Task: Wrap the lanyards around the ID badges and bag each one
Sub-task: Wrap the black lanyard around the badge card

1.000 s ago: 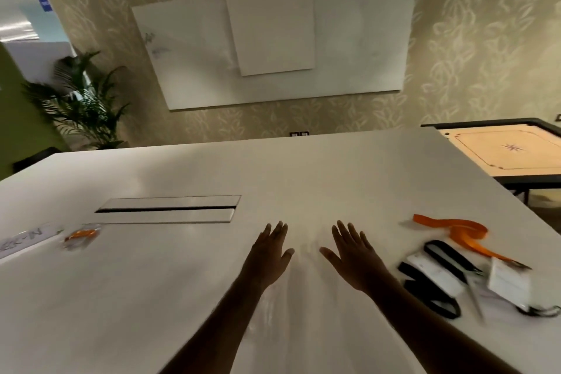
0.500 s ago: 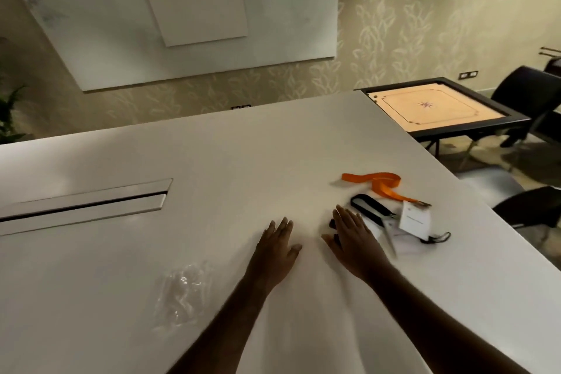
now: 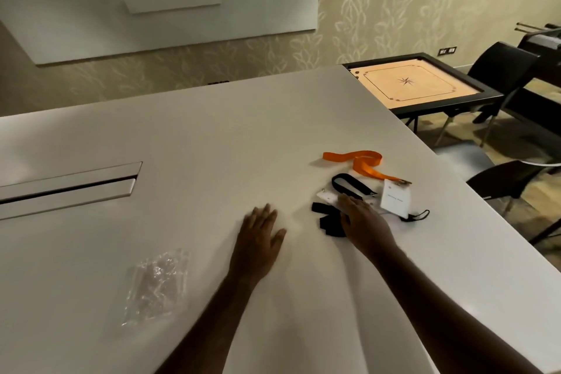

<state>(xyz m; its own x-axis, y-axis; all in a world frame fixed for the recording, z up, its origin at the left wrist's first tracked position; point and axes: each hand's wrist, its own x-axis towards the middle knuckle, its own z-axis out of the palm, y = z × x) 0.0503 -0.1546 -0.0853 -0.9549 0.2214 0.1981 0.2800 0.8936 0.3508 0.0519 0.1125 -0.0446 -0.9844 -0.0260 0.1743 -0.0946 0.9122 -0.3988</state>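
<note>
Right hand (image 3: 362, 226) has slid onto the black lanyard (image 3: 329, 220) near table edge (image 3: 473, 191).

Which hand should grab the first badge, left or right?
Right. The right hand already lies open over the black lanyard, fingertips at the nearest ID badge. The left hand rests flat on bare table, nearer the plastic bags.

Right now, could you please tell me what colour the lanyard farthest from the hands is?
Orange. The lanyard shows best in the head view, the only one.
</note>
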